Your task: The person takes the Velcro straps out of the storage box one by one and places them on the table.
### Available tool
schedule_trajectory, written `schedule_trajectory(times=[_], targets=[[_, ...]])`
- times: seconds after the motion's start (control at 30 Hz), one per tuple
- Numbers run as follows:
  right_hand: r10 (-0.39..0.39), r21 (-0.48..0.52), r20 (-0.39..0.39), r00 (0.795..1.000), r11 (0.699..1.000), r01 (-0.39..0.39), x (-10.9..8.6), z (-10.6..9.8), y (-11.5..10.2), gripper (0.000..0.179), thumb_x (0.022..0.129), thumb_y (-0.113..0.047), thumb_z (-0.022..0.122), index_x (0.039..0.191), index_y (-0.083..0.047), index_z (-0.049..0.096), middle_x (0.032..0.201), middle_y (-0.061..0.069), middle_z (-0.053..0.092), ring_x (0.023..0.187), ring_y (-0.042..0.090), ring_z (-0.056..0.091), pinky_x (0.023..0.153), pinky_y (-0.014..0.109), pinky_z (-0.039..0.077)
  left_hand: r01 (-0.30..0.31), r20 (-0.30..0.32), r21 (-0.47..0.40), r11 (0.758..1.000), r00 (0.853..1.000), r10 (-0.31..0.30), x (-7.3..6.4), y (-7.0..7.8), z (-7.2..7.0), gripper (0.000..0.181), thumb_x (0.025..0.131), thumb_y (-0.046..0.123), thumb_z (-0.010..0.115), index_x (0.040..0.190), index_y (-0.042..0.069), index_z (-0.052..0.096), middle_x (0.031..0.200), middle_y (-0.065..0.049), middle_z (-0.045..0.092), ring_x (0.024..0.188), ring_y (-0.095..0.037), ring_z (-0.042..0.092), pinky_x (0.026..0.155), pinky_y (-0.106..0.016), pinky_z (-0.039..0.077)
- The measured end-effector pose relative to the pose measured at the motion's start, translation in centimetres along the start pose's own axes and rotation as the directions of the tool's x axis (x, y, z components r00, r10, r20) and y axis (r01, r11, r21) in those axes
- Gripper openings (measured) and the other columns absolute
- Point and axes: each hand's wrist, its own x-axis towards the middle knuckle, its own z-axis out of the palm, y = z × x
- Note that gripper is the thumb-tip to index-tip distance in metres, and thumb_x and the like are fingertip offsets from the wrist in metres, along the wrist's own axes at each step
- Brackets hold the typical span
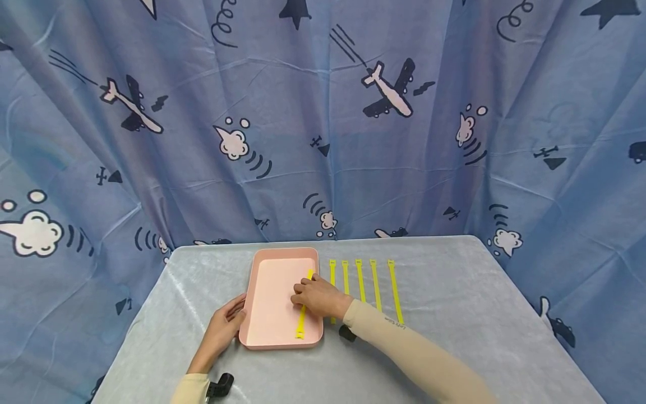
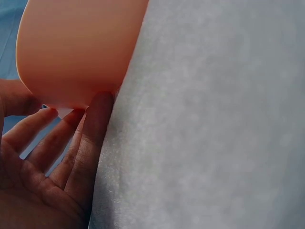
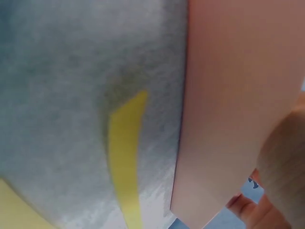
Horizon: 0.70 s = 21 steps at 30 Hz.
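Observation:
A pink tray (image 1: 267, 303) lies on the table, with a yellow strap (image 1: 301, 322) lengthwise along its right side. My right hand (image 1: 318, 296) reaches over the tray's right rim, its fingers curled down at the middle of that strap and covering part of it. At the tray's left side, my left hand (image 1: 222, 328) touches the outer wall with extended fingertips; the left wrist view shows these fingers (image 2: 71, 148) against the wall. In the right wrist view the tray's side wall (image 3: 224, 109) stands beside a loose yellow strap (image 3: 125, 148) on the table.
Several more yellow straps (image 1: 395, 289) lie in a row right of the tray, partly behind my right forearm. The grey cloth-covered table (image 1: 454, 303) ends at a blue patterned curtain (image 1: 282, 112).

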Motion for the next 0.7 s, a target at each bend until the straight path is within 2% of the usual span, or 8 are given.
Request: schedule_trajectory(times=[0.2, 0.47, 0.7], targets=[[0.001, 0.025, -0.013, 1.0, 1.0, 0.0, -0.02, -0.16, 0.0, 0.015, 0.102, -0.033, 0.052, 0.106, -0.032, 0.067, 0.099, -0.012, 0.066, 0.092, 0.011, 0.053, 0.078, 0.027, 0.039, 0.008, -0.006, 0.005, 1.0, 1.0, -0.008, 0.0, 0.24, -0.02, 0.047, 0.1, 0.016, 0.055, 0.146, 0.013, 0.048, 0.144, -0.018, 0.053, 0.123, -0.031, 0.059, 0.071, -0.024, 0.055], [-0.022, -0.054, -0.052, 0.998, 0.998, 0.02, -0.28, -0.07, -0.07, 0.018, 0.102, -0.034, 0.051, 0.1, -0.031, 0.069, 0.093, -0.011, 0.064, 0.088, 0.01, 0.054, 0.072, 0.026, 0.034, -0.01, -0.001, -0.006, 1.0, 1.0, 0.01, -0.03, 0.09, -0.02, 0.047, 0.1, 0.013, 0.055, 0.146, 0.01, 0.048, 0.143, -0.02, 0.053, 0.123, -0.032, 0.058, 0.071, -0.023, 0.054], [-0.05, -0.073, -0.159, 0.986, 0.997, 0.039, -0.44, 0.38, 0.14, 0.017, 0.101, -0.031, 0.054, 0.096, -0.031, 0.07, 0.092, -0.011, 0.061, 0.088, 0.009, 0.054, 0.074, 0.026, 0.034, -0.012, 0.007, -0.016, 1.0, 1.0, 0.012, -0.07, 0.06, -0.06, 0.047, 0.1, 0.015, 0.055, 0.146, 0.011, 0.047, 0.144, -0.019, 0.053, 0.124, -0.032, 0.058, 0.073, -0.022, 0.054]])
